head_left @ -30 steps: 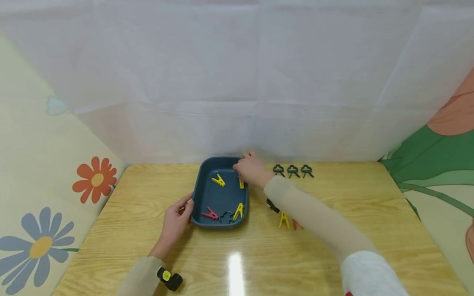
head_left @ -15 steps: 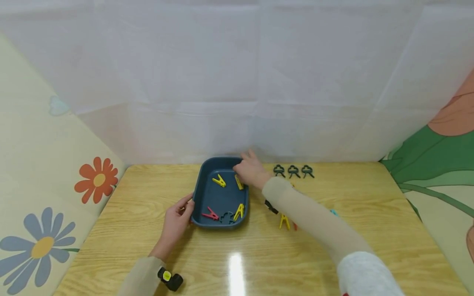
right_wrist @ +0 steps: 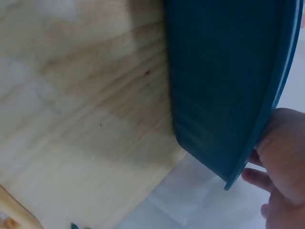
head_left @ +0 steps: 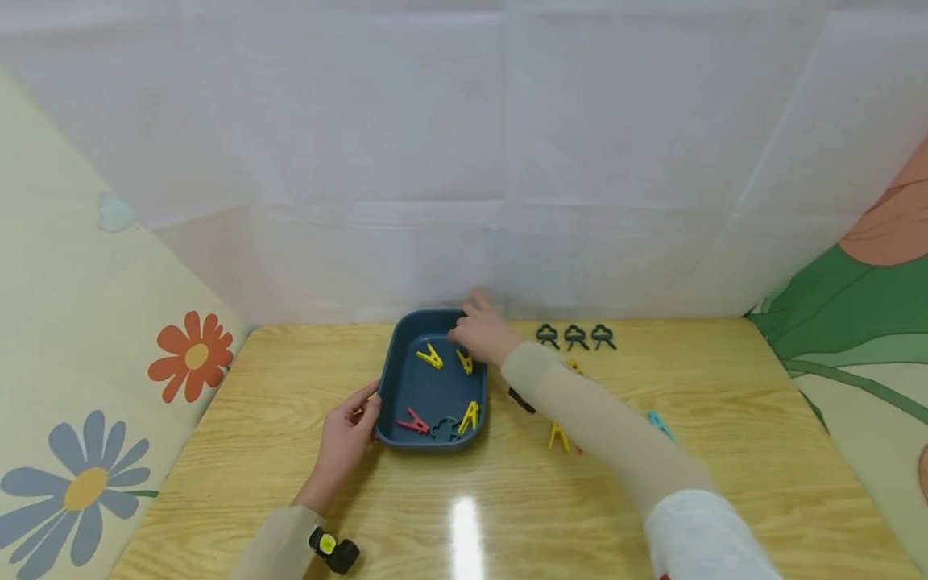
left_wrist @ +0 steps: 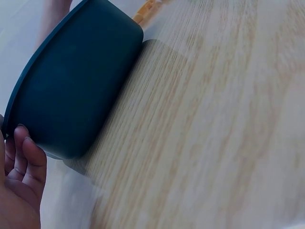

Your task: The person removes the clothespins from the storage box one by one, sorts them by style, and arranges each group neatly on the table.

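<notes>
Left hand (head_left: pixel 346 435) gripping the blue tray (head_left: pixel 426 396) on its left, right hand (head_left: pixel 482 333) over the far-right corner, grip? can't tell.

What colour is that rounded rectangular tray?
The tray is dark blue, best seen in the head view.

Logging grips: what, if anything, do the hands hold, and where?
The left hand holds the tray by its left rim; the right hand's hold is unclear.
</notes>
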The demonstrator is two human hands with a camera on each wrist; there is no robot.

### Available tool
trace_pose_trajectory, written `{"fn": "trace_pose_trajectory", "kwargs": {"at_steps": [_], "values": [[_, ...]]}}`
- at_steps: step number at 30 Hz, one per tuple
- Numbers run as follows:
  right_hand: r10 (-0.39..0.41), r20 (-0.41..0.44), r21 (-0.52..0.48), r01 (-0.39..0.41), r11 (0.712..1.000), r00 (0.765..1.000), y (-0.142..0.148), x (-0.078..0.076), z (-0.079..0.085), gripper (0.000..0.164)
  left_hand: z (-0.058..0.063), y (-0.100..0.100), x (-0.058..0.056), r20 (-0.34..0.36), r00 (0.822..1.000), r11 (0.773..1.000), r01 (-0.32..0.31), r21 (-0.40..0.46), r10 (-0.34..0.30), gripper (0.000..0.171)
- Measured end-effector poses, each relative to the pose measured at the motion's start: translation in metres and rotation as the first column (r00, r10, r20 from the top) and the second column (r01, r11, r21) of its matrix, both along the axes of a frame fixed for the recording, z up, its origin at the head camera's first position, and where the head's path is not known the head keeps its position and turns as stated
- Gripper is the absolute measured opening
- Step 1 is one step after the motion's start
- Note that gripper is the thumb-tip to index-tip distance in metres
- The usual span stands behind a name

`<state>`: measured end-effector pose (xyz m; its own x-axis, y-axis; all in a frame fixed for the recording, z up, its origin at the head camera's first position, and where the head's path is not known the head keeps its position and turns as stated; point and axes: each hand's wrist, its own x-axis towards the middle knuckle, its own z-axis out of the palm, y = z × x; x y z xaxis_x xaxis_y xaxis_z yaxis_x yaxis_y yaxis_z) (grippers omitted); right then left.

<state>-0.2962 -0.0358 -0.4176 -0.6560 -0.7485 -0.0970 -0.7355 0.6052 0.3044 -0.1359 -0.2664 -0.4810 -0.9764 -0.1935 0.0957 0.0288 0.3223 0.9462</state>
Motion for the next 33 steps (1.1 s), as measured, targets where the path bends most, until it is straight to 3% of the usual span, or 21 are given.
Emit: {"fn": "trace_pose_trajectory", "kwargs": {"at_steps": [5, 10, 24, 33], "values": [[0.047, -0.104, 0.147, -0.031, 0.989, 0.993, -0.009, -0.003, -0.003, 0.030, -0.001, 0.000, 0.000, -0.009, 1.000, 1.000, 0.005, 0.005, -0.005, 0.035], [0.044, -0.101, 0.232, -0.019, 0.973, 0.994, -0.014, -0.004, -0.003, 0.036, -0.002, 0.000, -0.001, -0.003, 1.000, 1.000, 0.010, 0.017, -0.010, 0.036], [0.037, -0.086, 0.245, -0.015, 0.969, 0.996, -0.018, -0.005, -0.007, 0.032, -0.002, 0.000, -0.001, -0.021, 1.000, 1.000, 0.010, 0.020, -0.009, 0.035], [0.120, -0.084, 0.151, -0.107, 0.983, 0.989, -0.012, -0.005, -0.006, 0.035, -0.003, 0.000, -0.001, -0.007, 1.000, 1.000, 0.003, 0.016, -0.003, 0.035]]}}
